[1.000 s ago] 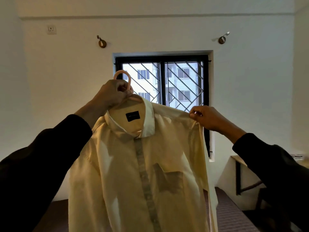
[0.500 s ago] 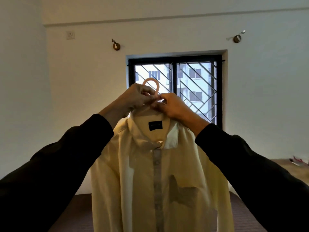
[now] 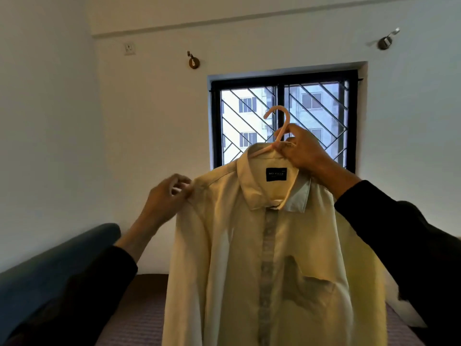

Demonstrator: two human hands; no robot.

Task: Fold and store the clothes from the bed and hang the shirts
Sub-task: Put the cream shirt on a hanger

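Observation:
A pale cream shirt [image 3: 249, 258] with a dark collar label and a chest pocket hangs in front of me on a pink plastic hanger [image 3: 280, 128]. My right hand [image 3: 303, 148] grips the hanger's neck just under the hook and holds it up before the window. My left hand [image 3: 167, 196] pinches the shirt's left shoulder seam between thumb and fingers. The shirt's lower part runs out of the frame's bottom edge.
A barred window [image 3: 249, 121] sits behind the shirt. Two wall hooks, one brown [image 3: 193, 62] and one metal [image 3: 385, 41], flank it above. A blue headboard edge [image 3: 62, 258] lies at lower left, with a striped bed surface [image 3: 144, 315] below.
My right hand took over the hanger's neck from my left. My left hand moved down to the shirt's left shoulder. The view swung left and the shirt shifted right.

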